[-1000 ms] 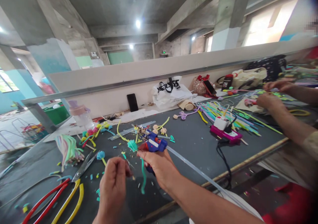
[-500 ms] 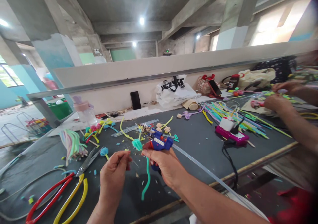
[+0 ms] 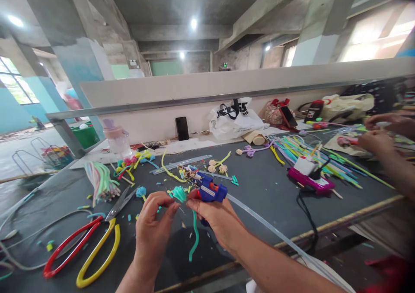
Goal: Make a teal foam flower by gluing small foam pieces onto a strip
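Observation:
My right hand (image 3: pixel 212 213) is wrapped round a blue hot glue gun (image 3: pixel 210 190), with a clear glue stick (image 3: pixel 259 219) trailing from its back. Between that hand's thumb and fingers is also a teal pipe-cleaner flower (image 3: pixel 179 193), its fuzzy stem (image 3: pixel 193 241) hanging below. My left hand (image 3: pixel 154 221) is closed in a pinch at the flower's left edge; what lies between its fingertips is hidden. Left of it rest scissors (image 3: pixel 112 220) with one red and one yellow handle, blades apart, near a blue flower (image 3: pixel 141 192).
A pipe-cleaner bundle (image 3: pixel 100 180) and bottle (image 3: pixel 117 143) stand left. Behind are a phone (image 3: pixel 182 128) and white bag (image 3: pixel 236 120). To the right lie a magenta power strip (image 3: pixel 311 180) with a cable and loose pipe cleaners (image 3: pixel 337 165). A co-worker's hands (image 3: pixel 378 137) are farther right.
My left hand has moved up and right, its fingertips now at the teal flower. My right hand keeps its hold on the glue gun and flower. The view has shifted slightly left.

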Available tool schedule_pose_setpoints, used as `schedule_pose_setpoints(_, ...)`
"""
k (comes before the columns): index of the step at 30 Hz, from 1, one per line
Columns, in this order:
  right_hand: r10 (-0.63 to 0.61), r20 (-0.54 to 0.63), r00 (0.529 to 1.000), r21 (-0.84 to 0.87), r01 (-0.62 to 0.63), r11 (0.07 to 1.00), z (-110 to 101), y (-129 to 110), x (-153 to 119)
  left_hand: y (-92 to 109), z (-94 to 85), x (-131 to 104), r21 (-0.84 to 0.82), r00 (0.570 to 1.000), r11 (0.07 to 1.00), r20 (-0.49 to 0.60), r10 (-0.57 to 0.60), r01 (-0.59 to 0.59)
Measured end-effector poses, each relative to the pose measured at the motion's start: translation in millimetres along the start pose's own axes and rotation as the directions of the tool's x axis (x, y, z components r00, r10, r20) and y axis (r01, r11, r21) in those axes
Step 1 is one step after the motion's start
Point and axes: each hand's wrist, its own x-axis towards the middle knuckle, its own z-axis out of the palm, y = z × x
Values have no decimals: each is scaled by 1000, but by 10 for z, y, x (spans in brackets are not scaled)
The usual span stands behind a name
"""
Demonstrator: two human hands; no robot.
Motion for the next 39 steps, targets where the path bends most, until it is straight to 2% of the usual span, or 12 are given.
schedule_pose_setpoints(3,6,-14,1000,-43,-7,999,10,-26,2,10,9,-22,49,998,999,-54,23,-20)
schedule_pose_setpoints(7,-3,-47,999,-84,-1,996,34,-84,-4,13,13,-48,134,988,986,-103,116,-102)
schedule_pose_setpoints(17,8,-42,999,-138,-14,990,24,-94,-10,53,6,-28,243,978,952,-53,204,-185)
schedule_pose_setpoints(21,-7,-65,998,-148,-2,989,10,-62,23,19,-8,-42,200,990,972,-46,135,-123)
schedule_pose_setpoints(25,-5,-29,1000,-182,0,983,-4,-22,57,-40,-3,-57,55,998,998,-63,-29,32)
schedule_pose_setpoints(29,-25,2,1000,-220,25,975,-28,40,98,-98,8,-76,-40,987,986,-9,-160,160)
schedule_pose_setpoints(34,-84,7,996,-271,82,959,-35,38,115,-92,6,-76,-48,990,990,56,-132,134)
schedule_pose_setpoints(39,-72,-7,997,-361,65,930,-32,-51,80,-55,4,-48,4,999,1000,31,-24,24)
